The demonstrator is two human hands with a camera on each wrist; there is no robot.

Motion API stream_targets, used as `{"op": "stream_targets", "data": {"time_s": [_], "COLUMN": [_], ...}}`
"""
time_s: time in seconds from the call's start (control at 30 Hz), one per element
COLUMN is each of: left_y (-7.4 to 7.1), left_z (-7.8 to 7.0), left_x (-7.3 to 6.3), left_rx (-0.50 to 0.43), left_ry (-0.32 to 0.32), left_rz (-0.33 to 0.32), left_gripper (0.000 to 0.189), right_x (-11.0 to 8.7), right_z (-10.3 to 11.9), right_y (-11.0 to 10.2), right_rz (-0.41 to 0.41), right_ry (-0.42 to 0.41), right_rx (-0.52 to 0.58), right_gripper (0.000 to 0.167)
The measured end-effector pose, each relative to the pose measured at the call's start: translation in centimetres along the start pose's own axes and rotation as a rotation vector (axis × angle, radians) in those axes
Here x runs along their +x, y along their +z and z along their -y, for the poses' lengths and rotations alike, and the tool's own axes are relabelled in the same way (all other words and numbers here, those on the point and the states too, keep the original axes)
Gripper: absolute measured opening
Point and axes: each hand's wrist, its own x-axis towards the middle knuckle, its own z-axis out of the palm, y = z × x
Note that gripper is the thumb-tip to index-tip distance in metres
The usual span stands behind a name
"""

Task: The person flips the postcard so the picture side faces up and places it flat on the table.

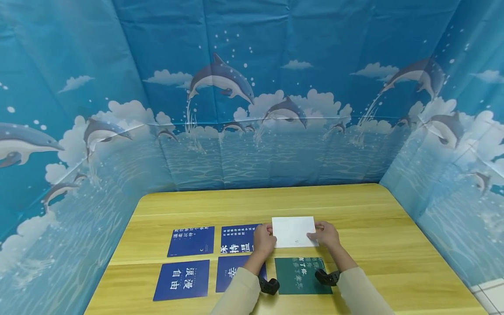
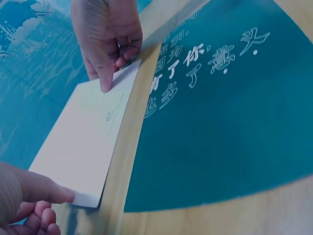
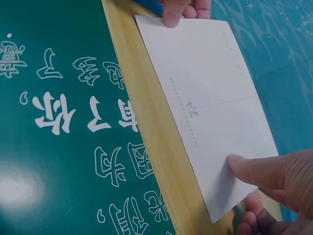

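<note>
A white postcard is held between both hands above the table, its plain side facing up. My left hand pinches the left end, and my right hand pinches the right end. Each thumb lies on top while the fingers curl underneath. A small printed mark, faint lines and tiny text show on the card in the right wrist view; its underside is hidden. Just nearer to me lies a green card with white lettering, partly covered by the right wrist strap. Beside the left hand is a blue card.
More blue cards with white characters lie to the left: one at the back, one at the front, and another partly under my left arm. The wooden table ends at a dolphin-print curtain behind and at both sides.
</note>
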Motion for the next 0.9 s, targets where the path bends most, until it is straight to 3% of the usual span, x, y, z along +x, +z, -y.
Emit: {"op": "stream_targets", "data": {"time_s": [0.17, 0.33, 0.6, 0.9], "left_y": [-0.3, -0.6, -0.7, -1.0], "left_z": [-0.1, -0.4, -0.6, -0.2], "left_x": [0.3, 0.5, 0.6, 0.6], "left_rx": [-0.031, -0.051, -0.039, -0.043], "left_ry": [-0.016, 0.016, 0.041, 0.114], "left_rz": [0.020, -0.007, -0.041, -0.087], "left_gripper": [0.019, 0.013, 0.008, 0.004], "right_x": [-0.4, -0.8, -0.9, -1.1], "right_z": [0.8, 1.5, 1.6, 1.8], "right_y": [-0.3, -0.6, -0.6, -0.7], "right_rz": [-0.017, -0.026, -0.038, -0.111], "right_ry": [-0.069, -0.149, -0.191, -0.286], "right_rx": [-0.019, -0.055, -0.103, -0.125], "right_gripper": [0.042, 0.037, 0.037, 0.023]}}
